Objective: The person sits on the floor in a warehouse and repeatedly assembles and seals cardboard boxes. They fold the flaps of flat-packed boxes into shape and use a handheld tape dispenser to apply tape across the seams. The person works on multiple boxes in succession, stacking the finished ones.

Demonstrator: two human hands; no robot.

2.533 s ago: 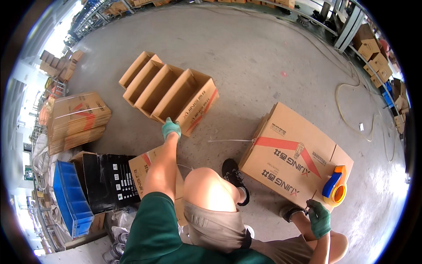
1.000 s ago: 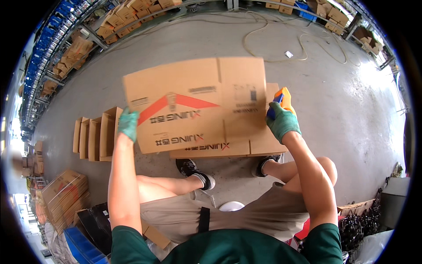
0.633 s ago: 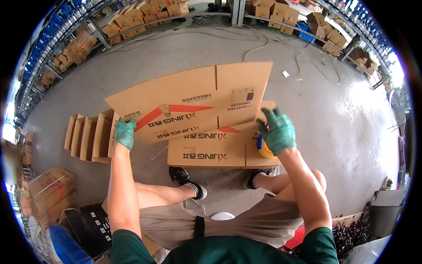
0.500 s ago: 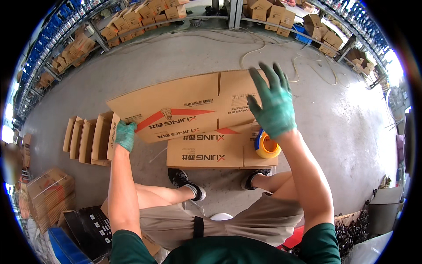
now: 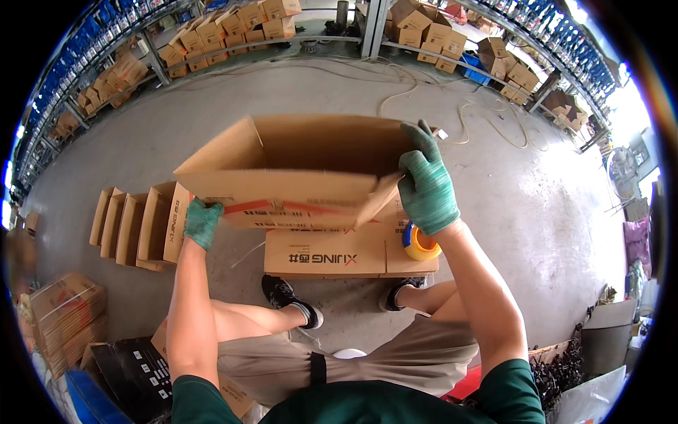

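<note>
A brown cardboard box [image 5: 296,187], opened out into a rectangular tube with a red stripe and dark print on its near side, is held up between my hands. My left hand [image 5: 203,223], in a green glove, grips the near left lower corner. My right hand [image 5: 429,185], gloved alike, has its fingers wrapped on the right end, by the near edge. Beneath lies a stack of flat cartons [image 5: 325,253] in front of my feet. A yellow and blue tape dispenser [image 5: 421,242] sits on the stack's right end, just below my right hand.
A row of open cartons [image 5: 141,226] stands on the floor at the left. Bundled flat cardboard [image 5: 69,311] and a black box [image 5: 134,374] lie nearer, lower left. Racks with boxes [image 5: 233,28] line the far side; a hose [image 5: 462,124] trails over the floor.
The flat carton has been opened out into a tube. My right hand has come down from open in the air and closed on its right end; my left hand keeps its grip.
</note>
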